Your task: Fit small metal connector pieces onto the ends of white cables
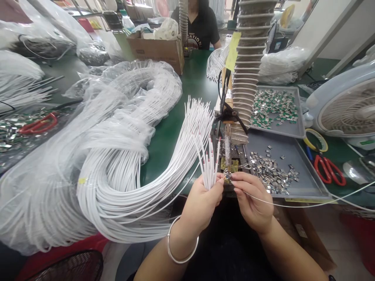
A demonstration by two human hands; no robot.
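My left hand [205,197] is closed around several white cables [208,171] with reddish tips that stand up from the fist. Its thumb and forefinger come close to a small metal piece [227,175] below the tip of an upright soldering iron [227,146]. From the other side, my right hand [253,197] pinches at the same spot, with a thin white cable [295,205] running from its fingers off to the right. Which fingers bear the metal piece is too small to tell. Just behind them sits a yellowish sponge [231,164].
A large bundle of white cables [117,210], partly in plastic, fills the left. Right are a tray of metal connectors [310,183], a tray of green-and-silver parts [299,121], red-handled scissors [328,169] and a fan [348,101]. A ribbed duct [246,70] hangs ahead; a person [202,27] sits opposite.
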